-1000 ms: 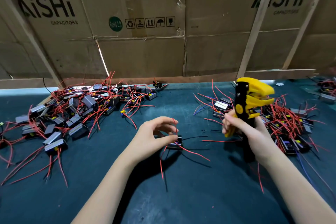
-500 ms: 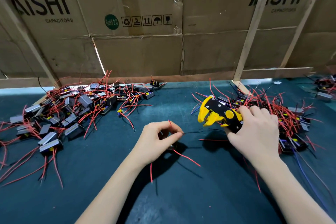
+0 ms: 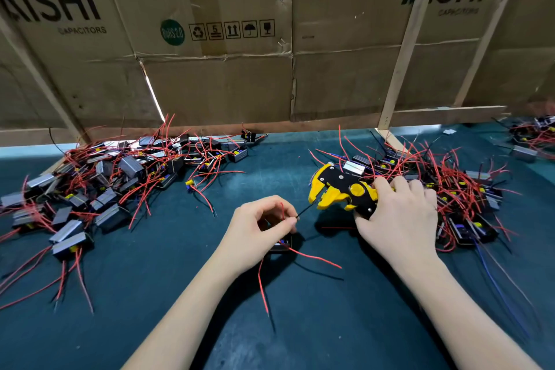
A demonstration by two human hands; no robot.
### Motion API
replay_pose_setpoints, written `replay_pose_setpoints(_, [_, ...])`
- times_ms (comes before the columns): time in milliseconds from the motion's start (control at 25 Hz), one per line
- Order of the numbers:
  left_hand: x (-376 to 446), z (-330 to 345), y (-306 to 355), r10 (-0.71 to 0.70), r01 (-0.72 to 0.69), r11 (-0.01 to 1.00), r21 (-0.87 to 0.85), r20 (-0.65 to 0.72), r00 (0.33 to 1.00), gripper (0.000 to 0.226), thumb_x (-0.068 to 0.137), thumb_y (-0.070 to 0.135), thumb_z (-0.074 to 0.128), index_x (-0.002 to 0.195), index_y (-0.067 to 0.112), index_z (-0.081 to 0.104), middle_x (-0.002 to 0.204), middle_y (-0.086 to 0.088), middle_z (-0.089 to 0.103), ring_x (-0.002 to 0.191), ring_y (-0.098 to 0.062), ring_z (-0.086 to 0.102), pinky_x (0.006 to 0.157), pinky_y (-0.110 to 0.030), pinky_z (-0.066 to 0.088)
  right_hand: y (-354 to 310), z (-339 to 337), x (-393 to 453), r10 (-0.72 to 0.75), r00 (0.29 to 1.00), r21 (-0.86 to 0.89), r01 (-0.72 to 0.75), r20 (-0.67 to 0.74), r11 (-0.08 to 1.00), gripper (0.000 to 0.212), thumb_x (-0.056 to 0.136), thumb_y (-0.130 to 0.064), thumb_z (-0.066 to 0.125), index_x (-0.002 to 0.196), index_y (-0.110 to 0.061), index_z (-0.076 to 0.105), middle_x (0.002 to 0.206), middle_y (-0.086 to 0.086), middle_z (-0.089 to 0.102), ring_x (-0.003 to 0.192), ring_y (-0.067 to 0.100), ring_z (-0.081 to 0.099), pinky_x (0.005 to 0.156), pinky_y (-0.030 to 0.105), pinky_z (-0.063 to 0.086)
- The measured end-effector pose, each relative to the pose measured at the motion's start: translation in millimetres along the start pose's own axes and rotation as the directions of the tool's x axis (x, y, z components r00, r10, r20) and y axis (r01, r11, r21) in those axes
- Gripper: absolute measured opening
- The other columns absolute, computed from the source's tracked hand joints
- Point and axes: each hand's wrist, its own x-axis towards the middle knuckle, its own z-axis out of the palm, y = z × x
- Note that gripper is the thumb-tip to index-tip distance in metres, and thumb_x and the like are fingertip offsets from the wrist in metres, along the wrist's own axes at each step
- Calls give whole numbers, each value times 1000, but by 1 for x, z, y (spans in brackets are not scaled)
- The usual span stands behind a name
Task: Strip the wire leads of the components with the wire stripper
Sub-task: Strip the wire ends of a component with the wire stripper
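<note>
My left hand [image 3: 260, 227] pinches a thin black wire lead [image 3: 304, 211] between thumb and forefinger at the table's middle. That lead belongs to a small black component [image 3: 282, 247] lying under the hand, with red leads trailing toward me. My right hand [image 3: 398, 218] grips the handles of the yellow and black wire stripper [image 3: 341, 189]. The stripper lies sideways with its jaws pointing left. The black lead's tip reaches the yellow jaws.
A big pile of grey and black components with red leads [image 3: 99, 183] covers the left of the green mat [image 3: 156, 303]. A second pile [image 3: 456, 189] lies behind my right hand. Cardboard sheets and wooden slats [image 3: 399, 75] wall off the back.
My right hand has swung the stripper down from upright to sideways, jaws pointing left toward my left hand. My left hand has pinched the black lead and raised it to the jaws.
</note>
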Motion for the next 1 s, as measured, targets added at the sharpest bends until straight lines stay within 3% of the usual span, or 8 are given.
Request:
replay_pose_setpoints(320, [-1, 1, 1, -8, 8, 1000, 4, -9, 1000, 13, 88, 9, 68, 82, 20, 68, 71, 1, 71, 65, -7, 63, 66, -14, 46, 0, -5, 2, -12, 995, 6, 11, 96, 1000, 37, 65, -46, 77, 71, -13, 61, 73, 8, 63, 77, 33, 61, 77, 39, 36])
replay_pose_setpoints(600, [-1, -1, 2, -9, 9, 1000, -15, 27, 1000, 8, 89, 9, 68, 84, 16, 69, 72, 0, 72, 64, -7, 63, 65, -13, 46, -4, -9, 7, 44, 983, -67, -32, 177, 997, 44, 74, -67, 61, 75, -23, 68, 76, 3, 66, 80, 30, 65, 59, 28, 31])
replay_pose_setpoints(720, [-1, -4, 2, -8, 10, 999, -33, 55, 998, 7, 89, 8, 69, 85, 14, 69, 73, 1, 72, 65, -6, 63, 66, -13, 46, -3, -9, 5, -3, 998, 35, 1, 68, 999, 38, 65, -50, 79, 68, -15, 66, 66, 9, 62, 68, 33, 63, 57, 30, 34])
replay_pose_setpoints(800, [-1, -8, 0, -27, 35, 995, -90, 80, 996, 6, 88, 5, 69, 91, 11, 69, 76, 1, 73, 69, -6, 66, 68, -14, 48, 1, -6, 4, -27, 1000, 69, 27, -11, 997, 39, 58, -38, 86, 71, -8, 64, 69, 12, 61, 69, 36, 60, 64, 38, 41])
replay_pose_setpoints(1000, [1, -16, -5, -61, 87, 978, -188, 143, 988, 7, 91, 5, 66, 92, 9, 71, 89, -4, 75, 75, -12, 67, 73, -20, 51, 8, 3, 5, 44, 992, 128, -29, -116, 991, 39, 65, -41, 79, 77, -6, 64, 73, 13, 61, 75, 38, 60, 71, 43, 42])
